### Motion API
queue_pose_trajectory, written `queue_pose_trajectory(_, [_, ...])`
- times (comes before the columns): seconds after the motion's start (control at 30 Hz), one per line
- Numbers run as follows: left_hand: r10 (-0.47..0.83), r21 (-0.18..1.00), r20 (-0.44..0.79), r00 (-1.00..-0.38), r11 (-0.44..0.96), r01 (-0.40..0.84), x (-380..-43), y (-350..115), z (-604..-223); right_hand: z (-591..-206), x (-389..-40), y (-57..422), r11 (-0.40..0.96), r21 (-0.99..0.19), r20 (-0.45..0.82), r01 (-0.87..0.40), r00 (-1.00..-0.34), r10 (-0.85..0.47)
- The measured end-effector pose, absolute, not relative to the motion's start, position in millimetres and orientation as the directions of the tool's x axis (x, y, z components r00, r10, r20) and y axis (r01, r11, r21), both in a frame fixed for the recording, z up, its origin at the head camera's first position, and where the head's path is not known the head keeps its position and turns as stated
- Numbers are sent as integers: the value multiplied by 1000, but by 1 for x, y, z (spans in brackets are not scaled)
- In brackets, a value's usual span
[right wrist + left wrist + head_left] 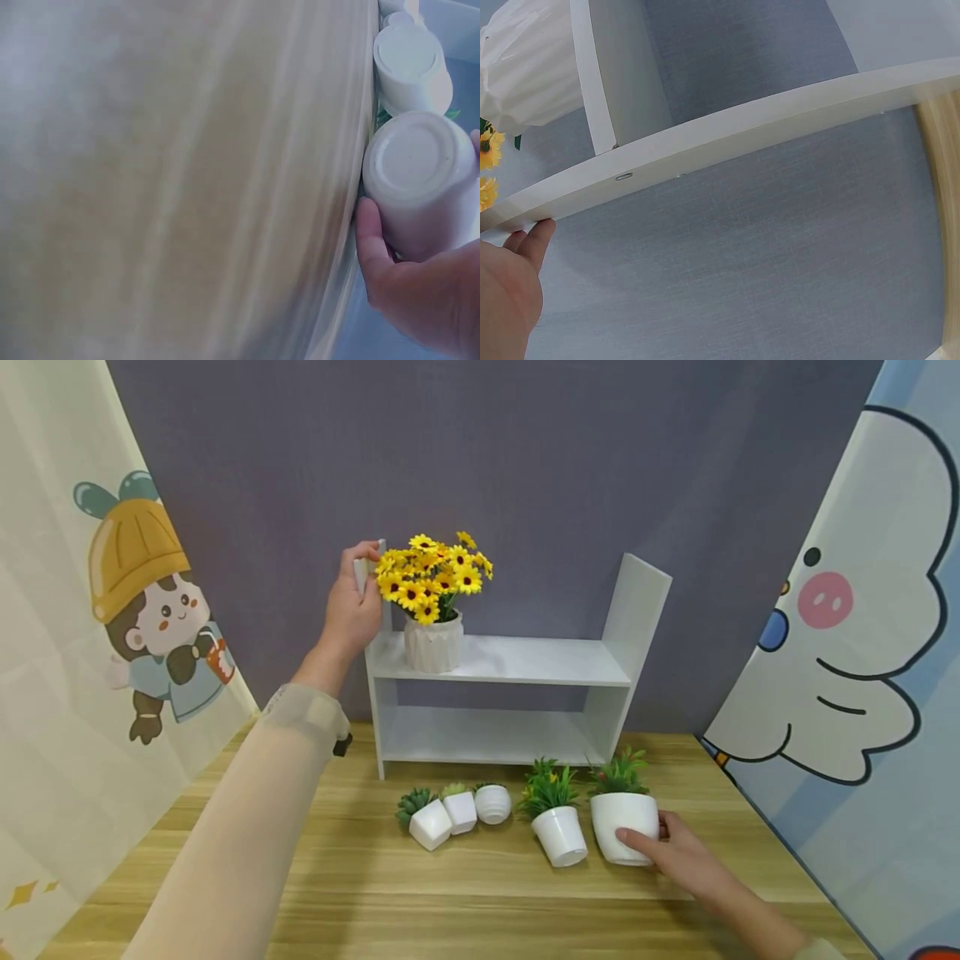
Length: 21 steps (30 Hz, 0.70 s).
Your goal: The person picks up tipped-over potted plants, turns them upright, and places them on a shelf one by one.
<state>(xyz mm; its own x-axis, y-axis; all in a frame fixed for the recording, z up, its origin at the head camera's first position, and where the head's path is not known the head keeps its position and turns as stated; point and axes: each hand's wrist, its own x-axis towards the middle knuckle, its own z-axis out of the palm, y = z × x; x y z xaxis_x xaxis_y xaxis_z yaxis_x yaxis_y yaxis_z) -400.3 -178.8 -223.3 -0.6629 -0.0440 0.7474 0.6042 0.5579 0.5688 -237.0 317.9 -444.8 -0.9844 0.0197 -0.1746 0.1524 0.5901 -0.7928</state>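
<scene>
My left hand [352, 603] holds the upper left side panel of a white two-tier shelf [517, 658], fingers over its edge. In the left wrist view, the fingers [536, 241] touch the panel's outer face. A ribbed pale pot of yellow flowers [433, 646] stands on the upper board, just right of that hand. At the right front, my right hand [678, 853] grips a rounded white pot with a green plant [622, 828], thumb across its side. That pot lies tipped back on the table, its round base [414, 157] showing in the right wrist view.
Left of the held pot lies a smaller white potted plant [560, 835]. Several little white succulent pots [431, 824] lie before the shelf on the wooden table [450, 902]. A grey cloth backdrop [525, 460] hangs behind, with printed curtains [45, 693] at both sides.
</scene>
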Motion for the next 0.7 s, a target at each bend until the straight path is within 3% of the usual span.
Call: queue_pose_trajectory(0.7, [-44, 582, 734, -677, 555, 595, -400, -179, -223, -446, -225, 322, 661, -736, -170, 147, -985, 30])
